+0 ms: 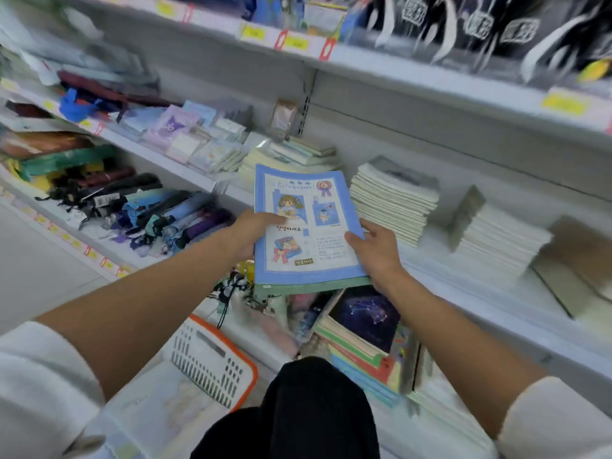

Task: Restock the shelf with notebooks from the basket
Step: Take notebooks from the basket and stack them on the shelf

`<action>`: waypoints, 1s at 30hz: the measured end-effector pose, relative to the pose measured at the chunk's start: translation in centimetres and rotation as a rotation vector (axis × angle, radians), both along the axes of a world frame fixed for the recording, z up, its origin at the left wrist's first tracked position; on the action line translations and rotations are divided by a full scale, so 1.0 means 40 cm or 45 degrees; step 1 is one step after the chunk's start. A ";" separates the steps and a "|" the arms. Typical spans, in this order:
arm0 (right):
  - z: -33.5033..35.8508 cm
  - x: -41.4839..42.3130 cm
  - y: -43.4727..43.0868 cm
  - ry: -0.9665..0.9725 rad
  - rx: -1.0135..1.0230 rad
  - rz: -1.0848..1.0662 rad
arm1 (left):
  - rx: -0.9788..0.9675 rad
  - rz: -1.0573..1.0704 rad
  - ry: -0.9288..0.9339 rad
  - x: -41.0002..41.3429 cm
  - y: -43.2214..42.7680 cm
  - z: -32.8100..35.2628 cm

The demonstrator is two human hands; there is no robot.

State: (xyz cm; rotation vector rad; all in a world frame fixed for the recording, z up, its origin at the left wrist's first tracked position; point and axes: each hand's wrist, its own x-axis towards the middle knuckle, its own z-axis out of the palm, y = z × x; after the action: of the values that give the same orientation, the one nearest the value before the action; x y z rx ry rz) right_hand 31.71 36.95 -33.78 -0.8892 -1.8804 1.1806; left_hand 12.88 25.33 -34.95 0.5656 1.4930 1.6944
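Note:
Both hands hold a small stack of notebooks point(306, 223) in front of the middle shelf point(463, 293); the top one has a blue border and cartoon pictures, with a green cover edge showing beneath it. My left hand point(251, 231) grips the stack's left edge, thumb on the cover. My right hand point(376, 251) grips the right edge. A white basket with an orange rim point(212, 356) sits low at the left, holding pale notebooks. The stack is tilted, its far end over the shelf.
Stacks of cream-paged notebooks point(394, 202) and more stacks point(490, 240) lie on the shelf to the right. A lower shelf holds a dark constellation-cover notebook pile point(364, 319). Folded umbrellas point(149, 210) fill the left shelf. My dark-clad knee point(304, 412) is in the foreground.

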 end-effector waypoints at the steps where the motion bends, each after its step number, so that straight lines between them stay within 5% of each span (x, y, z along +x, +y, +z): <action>1: 0.030 0.026 0.022 0.032 0.019 -0.047 | 0.010 -0.022 0.015 0.022 0.036 0.034; 12: 0.178 0.130 0.302 0.264 -0.095 -0.567 | 0.048 -0.256 0.521 0.124 0.285 0.175; 16: 0.183 0.141 0.335 0.153 -0.201 -0.465 | 0.018 -0.251 0.828 0.104 0.321 0.163; 19: 0.182 0.169 0.334 -0.041 -0.215 -0.330 | 0.114 -0.254 0.828 0.093 0.328 0.170; 30: 0.137 0.191 0.383 -0.347 0.204 -0.197 | 0.165 0.091 1.016 0.063 0.411 0.150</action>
State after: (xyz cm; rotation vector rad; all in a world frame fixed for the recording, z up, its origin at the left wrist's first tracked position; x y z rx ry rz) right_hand 39.34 52.28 -28.31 -1.1272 -2.0456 0.8363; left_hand 15.42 41.79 -28.93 1.3882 1.9541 1.7124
